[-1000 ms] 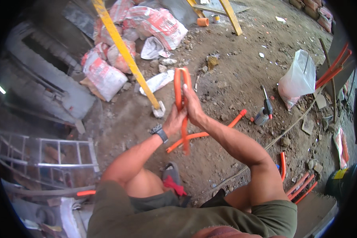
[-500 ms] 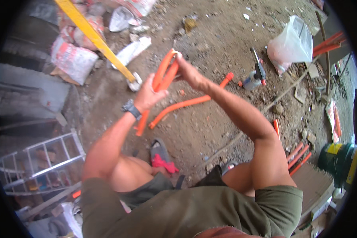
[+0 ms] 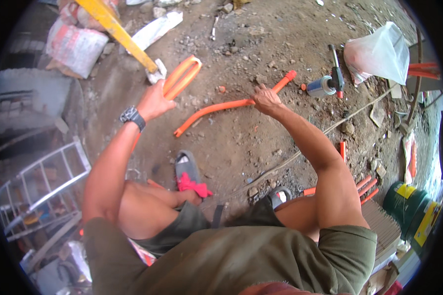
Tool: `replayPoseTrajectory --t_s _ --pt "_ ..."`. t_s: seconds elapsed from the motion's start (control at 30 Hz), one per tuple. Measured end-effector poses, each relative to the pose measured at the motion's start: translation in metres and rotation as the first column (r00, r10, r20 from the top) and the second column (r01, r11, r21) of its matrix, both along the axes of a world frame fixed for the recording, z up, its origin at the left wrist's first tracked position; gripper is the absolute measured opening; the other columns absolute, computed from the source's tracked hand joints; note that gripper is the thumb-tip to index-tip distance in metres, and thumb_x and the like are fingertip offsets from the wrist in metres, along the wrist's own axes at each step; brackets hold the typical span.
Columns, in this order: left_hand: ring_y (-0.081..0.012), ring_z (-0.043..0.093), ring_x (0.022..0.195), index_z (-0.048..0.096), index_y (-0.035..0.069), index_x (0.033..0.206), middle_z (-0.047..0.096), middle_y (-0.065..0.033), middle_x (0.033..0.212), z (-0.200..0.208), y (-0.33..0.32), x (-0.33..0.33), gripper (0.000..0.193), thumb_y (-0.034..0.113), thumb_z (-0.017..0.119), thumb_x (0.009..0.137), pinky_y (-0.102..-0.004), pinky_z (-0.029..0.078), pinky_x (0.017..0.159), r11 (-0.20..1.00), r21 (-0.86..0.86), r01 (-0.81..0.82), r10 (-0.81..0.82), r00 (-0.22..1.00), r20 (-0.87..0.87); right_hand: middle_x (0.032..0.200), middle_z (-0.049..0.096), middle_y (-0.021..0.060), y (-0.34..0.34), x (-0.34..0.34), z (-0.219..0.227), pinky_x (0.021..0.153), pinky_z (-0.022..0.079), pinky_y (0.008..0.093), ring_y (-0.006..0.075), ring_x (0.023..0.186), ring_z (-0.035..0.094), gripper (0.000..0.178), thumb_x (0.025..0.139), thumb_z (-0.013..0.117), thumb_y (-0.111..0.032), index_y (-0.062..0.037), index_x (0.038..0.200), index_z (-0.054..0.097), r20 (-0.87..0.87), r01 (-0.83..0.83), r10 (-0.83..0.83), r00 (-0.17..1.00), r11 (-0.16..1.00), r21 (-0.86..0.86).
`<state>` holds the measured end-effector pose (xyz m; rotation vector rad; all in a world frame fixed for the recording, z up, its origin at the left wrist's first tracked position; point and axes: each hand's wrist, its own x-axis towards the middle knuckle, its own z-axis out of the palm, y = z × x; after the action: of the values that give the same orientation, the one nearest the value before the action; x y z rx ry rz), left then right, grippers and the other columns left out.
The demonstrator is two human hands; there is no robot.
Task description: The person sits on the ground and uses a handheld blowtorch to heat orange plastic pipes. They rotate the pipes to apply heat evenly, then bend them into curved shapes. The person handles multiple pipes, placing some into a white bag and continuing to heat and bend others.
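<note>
My left hand [image 3: 155, 101] is closed around an orange plastic pipe [image 3: 176, 73] bent into a narrow loop, whose curved end points up and to the right. Part of this pipe runs down behind my wrist. A second orange pipe [image 3: 211, 109], gently curved and with a wider end at the upper right, lies on the dirt. My right hand [image 3: 268, 101] is on it near that end, fingers curled over the pipe; the fingertips are partly hidden. A blowtorch on a gas can [image 3: 321, 86] stands just right of the pipe's wider end.
A yellow bar [image 3: 115, 34] slants in at the upper left beside filled sacks [image 3: 76, 46]. A clear plastic bag [image 3: 379, 51] sits at the upper right. A metal ladder [image 3: 47, 187] lies at left, a green bucket [image 3: 403, 209] at right. Stones dot the dirt.
My right hand has left the bent pipe's tip and come down onto the curved pipe on the ground. My left hand has moved left, still holding the bent pipe.
</note>
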<state>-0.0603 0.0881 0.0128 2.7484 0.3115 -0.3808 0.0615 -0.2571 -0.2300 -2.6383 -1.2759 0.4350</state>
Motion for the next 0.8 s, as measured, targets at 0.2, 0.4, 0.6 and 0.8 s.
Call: replayPoseTrajectory --t_s 0.2,0.4,0.6,0.8 --pt "-0.0406 0.069 0.102 0.058 -0.004 0.126 0.070 -0.0266 0.110 0.012 0.011 -0.002 0.064 0.021 0.080 0.071 -0.0457 0.053 0.090 0.999 -0.044 -0.007 0.004 0.998 -0.062 0.106 0.068 0.0083 0.005 0.002 -0.017 0.094 0.051 0.0459 0.0309 0.113 0.063 0.017 0.089 0.064 -0.015 -0.0129 0.103 0.075 0.005 -0.095 0.095 0.995 0.991 0.095" --pt "-0.0387 0.069 0.102 0.061 -0.002 0.121 0.071 -0.0255 0.107 0.042 0.052 -0.026 0.061 0.025 0.081 0.070 -0.0451 0.053 0.090 0.997 -0.069 -0.043 0.031 0.985 -0.173 0.101 0.069 0.0158 0.031 0.014 0.038 0.089 0.051 0.0487 0.0370 0.104 0.064 0.015 0.087 0.069 -0.012 -0.0064 0.101 0.070 -0.214 -0.118 0.196 0.957 0.937 0.328" --pt "-0.0358 0.070 0.094 0.064 0.002 0.116 0.073 -0.0203 0.102 0.067 0.109 -0.109 0.058 0.027 0.082 0.067 -0.0472 0.053 0.083 0.960 -0.143 -0.241 0.218 0.963 -0.161 0.091 0.065 0.0199 0.085 -0.006 0.081 0.079 0.050 0.0491 0.0406 0.089 0.063 0.016 0.090 0.066 -0.010 0.0003 0.102 0.065 -0.380 -0.183 0.314 0.870 0.922 0.342" --pt "-0.0415 0.068 0.110 0.059 0.000 0.135 0.072 -0.0252 0.115 0.183 0.108 -0.177 0.075 0.027 0.082 0.069 -0.0489 0.055 0.093 0.902 0.188 -0.388 0.399 0.917 -0.023 0.086 0.069 0.0216 0.086 0.005 0.035 0.072 0.051 0.0488 0.0437 0.084 0.068 0.013 0.092 0.065 -0.015 -0.0051 0.099 0.067 -0.376 -0.284 0.309 0.874 0.951 0.123"
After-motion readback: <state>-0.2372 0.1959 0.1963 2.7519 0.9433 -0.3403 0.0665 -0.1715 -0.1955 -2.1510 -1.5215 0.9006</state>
